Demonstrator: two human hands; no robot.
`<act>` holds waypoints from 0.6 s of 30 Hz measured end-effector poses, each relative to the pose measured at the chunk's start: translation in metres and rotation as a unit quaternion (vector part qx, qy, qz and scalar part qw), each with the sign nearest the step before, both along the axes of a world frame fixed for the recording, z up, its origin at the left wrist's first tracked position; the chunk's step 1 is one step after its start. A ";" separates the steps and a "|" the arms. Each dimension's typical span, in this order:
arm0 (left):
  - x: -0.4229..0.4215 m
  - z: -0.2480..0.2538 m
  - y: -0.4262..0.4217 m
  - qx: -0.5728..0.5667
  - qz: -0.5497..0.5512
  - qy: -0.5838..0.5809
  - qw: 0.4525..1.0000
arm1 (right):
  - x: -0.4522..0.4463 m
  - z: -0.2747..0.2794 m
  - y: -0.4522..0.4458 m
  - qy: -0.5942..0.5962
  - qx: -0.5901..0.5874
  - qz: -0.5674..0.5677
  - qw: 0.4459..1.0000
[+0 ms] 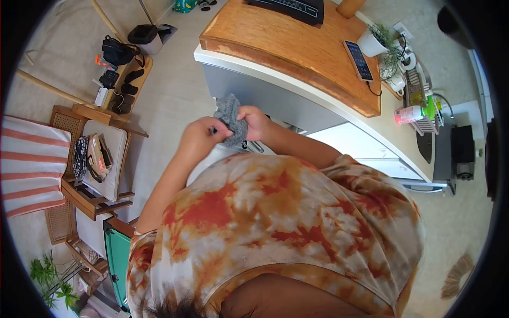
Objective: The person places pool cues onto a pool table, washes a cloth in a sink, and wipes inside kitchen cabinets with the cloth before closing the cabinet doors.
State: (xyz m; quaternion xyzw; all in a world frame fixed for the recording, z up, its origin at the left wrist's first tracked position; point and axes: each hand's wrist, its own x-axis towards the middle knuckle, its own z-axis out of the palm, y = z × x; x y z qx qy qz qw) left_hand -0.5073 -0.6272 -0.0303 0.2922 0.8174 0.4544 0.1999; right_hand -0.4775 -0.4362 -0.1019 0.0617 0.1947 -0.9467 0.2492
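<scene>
The left hand (201,138) pinches and the right hand (254,123) clasps the grey knitted piece (229,109), held in the air off the edge of the worktop (286,42); uneven pulling could stretch it; a loosened grip could drop it onto the floor (172,69)
</scene>
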 end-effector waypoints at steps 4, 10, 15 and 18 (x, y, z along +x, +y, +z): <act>-0.018 0.004 -0.034 -0.014 0.091 -0.054 0.994 | -0.017 0.001 0.002 -0.029 0.055 -0.003 0.998; -0.039 -0.041 -0.080 0.079 0.199 -0.151 0.965 | -0.051 -0.032 0.015 -0.047 0.175 -0.010 0.983; -0.055 -0.060 -0.071 0.103 0.227 -0.176 0.952 | -0.083 -0.011 0.032 -0.020 0.184 0.055 0.981; -0.073 -0.066 -0.054 0.102 0.220 -0.188 0.952 | -0.108 0.027 0.044 0.041 0.176 0.084 0.980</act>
